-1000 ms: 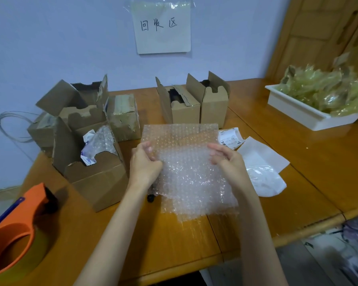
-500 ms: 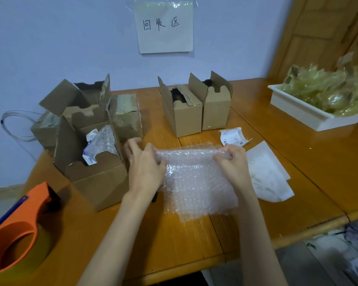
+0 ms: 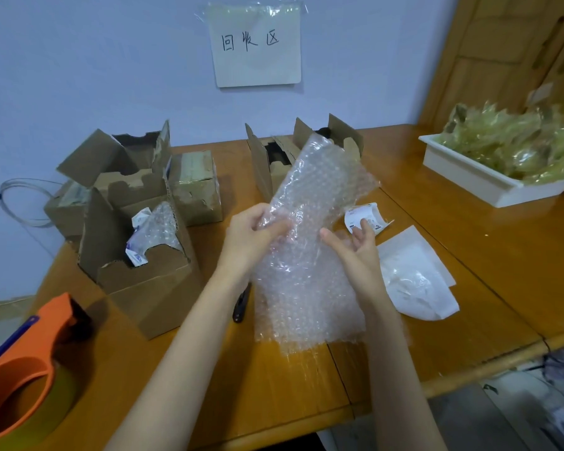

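A clear sheet of bubble wrap (image 3: 310,255) stands half lifted over the middle of the wooden table (image 3: 306,385), its top end raised toward the far boxes and its lower end on the wood. My left hand (image 3: 251,237) pinches the sheet's left edge between thumb and fingers. My right hand (image 3: 355,249) is beside the sheet's right side with fingers spread and palm turned up, holding nothing.
Torn cardboard boxes (image 3: 137,255) crowd the left, and two open boxes (image 3: 274,161) stand at the back. An orange tape dispenser (image 3: 23,375) sits near left. A black pen-like object (image 3: 241,304), a white pouch (image 3: 417,281), a label (image 3: 365,218) and a white tray (image 3: 482,180) of bags lie around.
The bubble wrap was folded flat on the table under both hands. Now my left hand has lifted its far end upward and my right hand has let go and opened.
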The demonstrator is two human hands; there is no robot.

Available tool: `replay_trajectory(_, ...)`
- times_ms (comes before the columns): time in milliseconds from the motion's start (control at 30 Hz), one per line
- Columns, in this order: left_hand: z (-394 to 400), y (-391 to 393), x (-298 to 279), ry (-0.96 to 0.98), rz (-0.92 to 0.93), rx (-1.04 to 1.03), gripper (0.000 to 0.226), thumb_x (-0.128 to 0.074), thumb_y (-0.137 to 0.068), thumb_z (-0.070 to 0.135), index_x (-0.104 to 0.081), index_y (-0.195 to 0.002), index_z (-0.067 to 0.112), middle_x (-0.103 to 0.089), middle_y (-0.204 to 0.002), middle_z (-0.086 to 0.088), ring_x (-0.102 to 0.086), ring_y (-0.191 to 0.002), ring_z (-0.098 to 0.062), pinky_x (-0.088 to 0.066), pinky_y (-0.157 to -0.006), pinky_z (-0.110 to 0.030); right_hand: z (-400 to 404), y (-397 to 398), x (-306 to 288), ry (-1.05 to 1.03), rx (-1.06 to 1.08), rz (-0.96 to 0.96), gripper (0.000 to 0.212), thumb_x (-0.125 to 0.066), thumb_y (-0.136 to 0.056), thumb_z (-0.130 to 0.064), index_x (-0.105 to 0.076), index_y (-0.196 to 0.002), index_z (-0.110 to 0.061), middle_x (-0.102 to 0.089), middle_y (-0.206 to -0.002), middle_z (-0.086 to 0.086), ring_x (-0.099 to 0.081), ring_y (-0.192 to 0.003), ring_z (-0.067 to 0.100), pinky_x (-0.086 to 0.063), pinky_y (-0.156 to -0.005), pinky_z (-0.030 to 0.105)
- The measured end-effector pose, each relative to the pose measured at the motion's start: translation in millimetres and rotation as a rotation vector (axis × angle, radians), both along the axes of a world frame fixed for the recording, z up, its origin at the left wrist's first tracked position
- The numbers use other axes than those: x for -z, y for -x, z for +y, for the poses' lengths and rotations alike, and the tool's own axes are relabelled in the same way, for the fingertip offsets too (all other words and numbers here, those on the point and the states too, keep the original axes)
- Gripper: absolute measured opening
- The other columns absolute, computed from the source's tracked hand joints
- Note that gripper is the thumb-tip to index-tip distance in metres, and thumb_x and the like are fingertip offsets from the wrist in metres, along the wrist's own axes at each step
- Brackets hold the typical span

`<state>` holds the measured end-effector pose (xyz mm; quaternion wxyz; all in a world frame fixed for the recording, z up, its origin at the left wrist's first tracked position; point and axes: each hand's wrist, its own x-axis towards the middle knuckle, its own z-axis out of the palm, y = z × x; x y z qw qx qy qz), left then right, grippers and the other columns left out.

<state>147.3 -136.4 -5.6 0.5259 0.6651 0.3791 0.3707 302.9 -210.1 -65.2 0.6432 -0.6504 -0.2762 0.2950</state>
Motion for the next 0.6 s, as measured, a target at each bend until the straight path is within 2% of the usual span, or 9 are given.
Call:
replay_trajectory(33, -0.6, 0.6, -0.7, 0.154, -0.093, 0.043, 0.01, -0.07, -0.086, 0.016, -0.071, -0.095, 0.014, -0.073, -0.095, -0.004, -0.07, -0.09, -0.024, -0.055, -0.082, -0.04, 0.4, 0.3, -0.5, -0.011, -0.025, 0.052, 0.088, -0.074, -0.078, -0.048, -0.029, -0.149, -0.023, -0.042, -0.146, -0.007, -0.041, -0.134, 0.011, -0.035, -0.106, 0.03)
replay_trajectory(100, -0.7, 1.4, 2.7, 0.339, -0.149, 0.084, 0.019, -0.071, -0.086, 0.016, -0.069, -0.104, 0.009, -0.074, -0.099, -0.007, -0.071, -0.09, -0.025, -0.057, -0.076, -0.037, 1.7, 0.5, -2.2, -0.04, -0.121, 0.135, 0.066, -0.072, -0.079, -0.051, -0.055, -0.134, -0.02, -0.064, -0.125, -0.007, -0.059, -0.117, 0.011, -0.043, -0.101, 0.028)
replay_trajectory(167, -1.6, 1.9, 6.9, 0.402, -0.078, 0.072, 0.021, -0.071, -0.085, 0.02, -0.069, -0.104, 0.01, -0.074, -0.095, -0.001, -0.072, -0.081, -0.014, -0.055, -0.063, -0.026, 4.0, 0.8, -0.6, -0.046, -0.183, 0.162, 0.047, -0.071, -0.081, -0.047, -0.067, -0.117, -0.016, -0.073, -0.103, -0.005, -0.067, -0.097, 0.01, -0.048, -0.095, 0.03)
replay_trajectory(233, -2.8, 3.1, 10.8, 0.403, 0.047, 0.05, 0.022, -0.069, -0.087, 0.031, -0.069, -0.104, 0.016, -0.071, -0.093, 0.008, -0.069, -0.081, -0.003, -0.05, -0.057, -0.02, 5.2, 0.9, 1.0, -0.036, -0.156, 0.118, 0.027, -0.068, -0.086, -0.032, -0.07, -0.098, -0.008, -0.069, -0.082, -0.002, -0.063, -0.08, 0.011, -0.046, -0.087, 0.032)
replay_trajectory(300, -1.2, 4.4, 15.8, 0.392, 0.11, 0.027, 0.023, -0.062, -0.091, 0.041, -0.065, -0.106, 0.024, -0.066, -0.102, 0.007, -0.063, -0.096, -0.01, -0.048, -0.068, -0.022, 5.6, 0.8, 2.5, -0.03, -0.138, 0.073, 0.019, -0.067, -0.086, -0.024, -0.069, -0.086, -0.005, -0.067, -0.083, 0.009, -0.062, -0.082, 0.018, -0.047, -0.086, 0.036)
replay_trajectory(400, -0.1, 6.5, 18.7, 0.358, 0.104, -0.03, 0.022, -0.054, -0.097, 0.03, -0.065, -0.112, 0.019, -0.067, -0.107, -0.002, -0.063, -0.096, -0.018, -0.049, -0.078, -0.028, 2.1, 3.3, 0.6, -0.028, -0.179, 0.044, 0.006, -0.068, -0.086, -0.02, -0.072, -0.082, -0.019, -0.071, -0.091, 0.008, -0.066, -0.085, 0.019, -0.049, -0.089, 0.037)
replay_trajectory(433, 0.1, 7.2, 18.9, 0.339, 0.099, -0.035, 0.02, -0.053, -0.098, 0.024, -0.066, -0.11, 0.017, -0.069, -0.106, -0.004, -0.063, -0.092, -0.019, -0.05, -0.077, -0.028, 1.1, 3.0, 0.2, -0.032, -0.185, 0.043, 0.005, -0.068, -0.086, -0.018, -0.071, -0.084, -0.021, -0.07, -0.092, 0.006, -0.067, -0.086, 0.018, -0.05, -0.088, 0.034)
replay_trajectory(533, -0.4, 9.6, 20.3, 0.307, 0.047, -0.03, 0.021, -0.051, -0.095, 0.008, -0.067, -0.106, 0.016, -0.07, -0.099, -0.008, -0.062, -0.081, -0.02, -0.049, -0.067, -0.027, -1.9, 2.5, -3.8, -0.069, -0.224, 0.096, 0.023, -0.063, -0.089, -0.01, -0.065, -0.096, -0.032, -0.069, -0.1, 0.002, -0.067, -0.079, 0.009, -0.053, -0.071, 0.018)
replay_trajectory(600, -1.0, 10.5, 22.2, 0.299, 0.011, -0.027, 0.024, -0.051, -0.091, 0.0, -0.065, -0.1, 0.016, -0.069, -0.093, -0.005, -0.061, -0.078, -0.02, -0.048, -0.067, -0.027, -2.0, 1.7, -5.2, -0.059, -0.259, 0.107, 0.028, -0.06, -0.091, -0.008, -0.067, -0.103, -0.032, -0.069, -0.104, 0.008, -0.067, -0.081, 0.012, -0.053, -0.073, 0.022)
